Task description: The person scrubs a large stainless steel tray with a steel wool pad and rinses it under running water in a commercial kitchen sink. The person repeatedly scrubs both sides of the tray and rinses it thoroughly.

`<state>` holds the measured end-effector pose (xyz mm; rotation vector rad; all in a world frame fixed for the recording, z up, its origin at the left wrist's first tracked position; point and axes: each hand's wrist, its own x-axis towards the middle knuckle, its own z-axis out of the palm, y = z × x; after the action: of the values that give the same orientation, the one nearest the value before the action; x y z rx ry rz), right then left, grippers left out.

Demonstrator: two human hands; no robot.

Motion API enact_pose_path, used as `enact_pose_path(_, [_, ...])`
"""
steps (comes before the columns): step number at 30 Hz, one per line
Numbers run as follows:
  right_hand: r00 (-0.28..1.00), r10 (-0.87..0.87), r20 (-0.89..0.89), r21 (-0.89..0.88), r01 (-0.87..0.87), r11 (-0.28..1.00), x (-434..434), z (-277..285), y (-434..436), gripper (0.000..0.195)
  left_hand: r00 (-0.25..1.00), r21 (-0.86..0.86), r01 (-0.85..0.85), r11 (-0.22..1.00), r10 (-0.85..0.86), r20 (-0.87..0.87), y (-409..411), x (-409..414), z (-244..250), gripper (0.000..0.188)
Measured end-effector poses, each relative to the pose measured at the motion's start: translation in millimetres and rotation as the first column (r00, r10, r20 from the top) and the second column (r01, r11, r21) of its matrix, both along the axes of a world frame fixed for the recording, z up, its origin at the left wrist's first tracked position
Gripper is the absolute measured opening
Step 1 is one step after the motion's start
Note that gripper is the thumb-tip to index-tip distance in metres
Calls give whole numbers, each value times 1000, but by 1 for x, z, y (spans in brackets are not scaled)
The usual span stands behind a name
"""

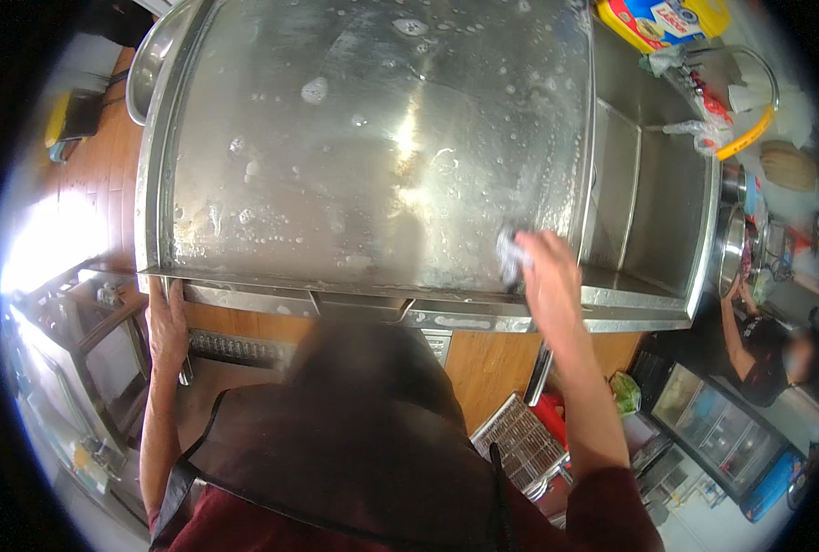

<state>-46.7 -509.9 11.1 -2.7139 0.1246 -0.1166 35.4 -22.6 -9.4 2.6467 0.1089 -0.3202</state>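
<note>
My right hand [551, 276] is closed around a grey metallic-looking scouring pad [510, 255], near the front right of a wet stainless steel surface [354, 172]. Suds and water drops are scattered over the metal. At the front left corner, my left hand [166, 324] grips the steel edge, its fingers at the rim. A narrow steel trough [361, 305] is set in the front edge between the hands.
To the right is a deep steel sink [665, 200], with a yellow jug [665, 21] and an orange-tipped hose [746, 138] beyond. A metal bowl [148, 69] stands at the back left. Wire racks [520, 441] sit low at right. A co-worker [761, 345] handles another bowl at far right.
</note>
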Motion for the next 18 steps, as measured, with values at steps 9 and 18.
enact_pose_path(9, [984,-68,162,-83,83,993,125,-18,-58,20,996,-15,88,996,-87,30,-6,12,1,49])
enact_pose_path(18, [975,-108,-194,-269,53,962,-23,16,4,33,1000,-55,-21,998,20,-11,-5,2,4,48])
